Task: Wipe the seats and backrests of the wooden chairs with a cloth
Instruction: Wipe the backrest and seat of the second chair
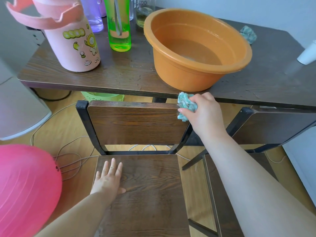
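Note:
A dark wooden chair with a black metal frame stands in front of me; its backrest (135,124) faces the table and its seat (145,190) lies below. My right hand (203,112) grips a bunched teal cloth (185,105) and holds it against the backrest's top right corner. My left hand (109,178) rests flat on the left part of the seat, fingers straight. A second wooden chair (277,127) stands to the right, partly hidden by my right arm.
An orange basin (196,48) with water sits on the dark table (119,74), beside a pink flask (71,36), a green bottle (119,24) and another teal cloth (248,34). A pink ball (25,189) lies at left. Cables (71,161) run across the floor.

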A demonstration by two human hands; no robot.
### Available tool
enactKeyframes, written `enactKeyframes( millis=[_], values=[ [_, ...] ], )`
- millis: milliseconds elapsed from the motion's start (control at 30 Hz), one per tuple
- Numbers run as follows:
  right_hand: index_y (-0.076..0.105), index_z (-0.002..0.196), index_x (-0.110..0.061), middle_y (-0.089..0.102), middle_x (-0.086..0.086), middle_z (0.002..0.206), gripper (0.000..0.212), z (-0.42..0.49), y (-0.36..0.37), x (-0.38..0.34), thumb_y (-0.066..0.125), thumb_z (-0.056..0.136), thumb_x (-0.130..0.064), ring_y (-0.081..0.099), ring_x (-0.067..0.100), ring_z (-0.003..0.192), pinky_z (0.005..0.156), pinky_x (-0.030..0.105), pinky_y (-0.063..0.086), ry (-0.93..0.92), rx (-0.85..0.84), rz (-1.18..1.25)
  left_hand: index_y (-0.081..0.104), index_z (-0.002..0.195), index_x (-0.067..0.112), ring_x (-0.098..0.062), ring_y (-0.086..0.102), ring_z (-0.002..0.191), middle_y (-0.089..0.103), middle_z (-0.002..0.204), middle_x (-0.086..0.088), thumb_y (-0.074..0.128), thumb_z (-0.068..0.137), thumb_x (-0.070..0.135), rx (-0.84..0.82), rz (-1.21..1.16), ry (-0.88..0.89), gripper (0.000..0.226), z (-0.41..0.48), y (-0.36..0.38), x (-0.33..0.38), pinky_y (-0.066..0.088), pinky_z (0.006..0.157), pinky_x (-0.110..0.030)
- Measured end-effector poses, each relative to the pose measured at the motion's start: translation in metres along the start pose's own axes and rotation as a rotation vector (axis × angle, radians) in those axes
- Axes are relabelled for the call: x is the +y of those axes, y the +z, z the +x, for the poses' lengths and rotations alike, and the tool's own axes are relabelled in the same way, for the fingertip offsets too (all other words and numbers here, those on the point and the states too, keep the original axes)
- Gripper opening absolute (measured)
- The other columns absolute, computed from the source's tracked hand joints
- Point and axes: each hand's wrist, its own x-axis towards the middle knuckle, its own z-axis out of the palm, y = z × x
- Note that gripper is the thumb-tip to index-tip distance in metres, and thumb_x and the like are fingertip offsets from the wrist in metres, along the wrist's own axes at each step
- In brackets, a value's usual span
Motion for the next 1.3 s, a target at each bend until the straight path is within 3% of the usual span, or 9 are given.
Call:
enactKeyframes(
  millis=[267,500,700,867,1000,1200,1300],
  values=[
    [0.067,0.114,-0.010,0.058,0.008,0.115,0.023,0.003,-0.001,-0.021,0.062,0.093,-0.018,0.059,0.026,0.100,0.080,0.035,0.054,0.010,-0.029,-0.091,-0.016,0.156,0.028,-0.035,-0.021,0.150,-0.029,0.161,-0.009,0.057,0.096,0.049,-0.062,0.021,0.057,0.098,-0.006,0.014,-0.027,0.006,0.124,-0.047],
    [0.067,0.110,-0.011,0.058,0.006,0.109,0.021,-0.006,0.022,-0.087,0.058,0.093,-0.018,0.059,0.023,0.093,0.077,0.037,0.055,-0.065,-0.042,-0.022,-0.016,0.156,0.029,-0.035,-0.022,0.149,-0.029,0.161,-0.008,0.058,0.095,0.050,-0.096,0.004,0.094,0.099,-0.011,0.020,-0.036,0.004,0.124,-0.046],
    [0.065,0.118,-0.012,0.057,0.004,0.114,0.026,-0.011,0.041,-0.138,0.060,0.093,-0.020,0.058,0.020,0.097,0.073,0.026,0.045,-0.051,-0.060,-0.027,-0.019,0.155,0.029,-0.034,-0.023,0.149,-0.031,0.160,-0.008,0.058,0.094,0.050,-0.109,0.025,0.129,0.100,-0.013,0.020,-0.040,0.004,0.124,-0.046],
    [0.065,0.117,-0.010,0.057,0.006,0.114,0.027,-0.014,0.047,-0.165,0.061,0.092,-0.018,0.058,0.022,0.098,0.077,0.028,0.048,-0.039,-0.083,-0.010,-0.020,0.155,0.028,-0.034,-0.023,0.149,-0.030,0.161,-0.008,0.056,0.095,0.051,-0.089,0.042,0.134,0.099,-0.017,0.020,-0.054,0.004,0.124,-0.045],
    [0.068,0.113,-0.011,0.058,0.005,0.109,0.024,-0.017,0.059,-0.193,0.062,0.091,-0.015,0.060,0.022,0.092,0.078,0.033,0.056,-0.074,-0.091,0.095,-0.019,0.155,0.028,-0.033,-0.023,0.149,-0.029,0.161,-0.006,0.056,0.095,0.052,-0.074,0.034,0.116,0.099,-0.018,0.020,-0.066,0.003,0.124,-0.045],
    [0.069,0.091,-0.009,0.057,0.006,0.098,0.011,-0.032,0.097,-0.236,0.060,0.085,-0.006,0.057,0.027,0.083,0.071,0.037,0.050,-0.169,-0.103,0.354,-0.017,0.155,0.028,-0.031,-0.024,0.148,-0.028,0.162,-0.004,0.057,0.095,0.052,-0.053,0.028,0.103,0.099,-0.021,0.024,-0.083,0.000,0.123,-0.045],
    [0.069,0.102,-0.008,0.059,0.004,0.102,0.015,-0.053,0.099,-0.215,0.064,0.088,-0.007,0.058,0.017,0.086,0.072,0.024,0.047,-0.170,0.014,0.459,-0.018,0.155,0.028,-0.031,-0.024,0.148,-0.028,0.161,-0.003,0.055,0.095,0.053,-0.044,0.039,0.108,0.098,-0.023,0.029,-0.086,0.000,0.124,-0.045]
  ],
)
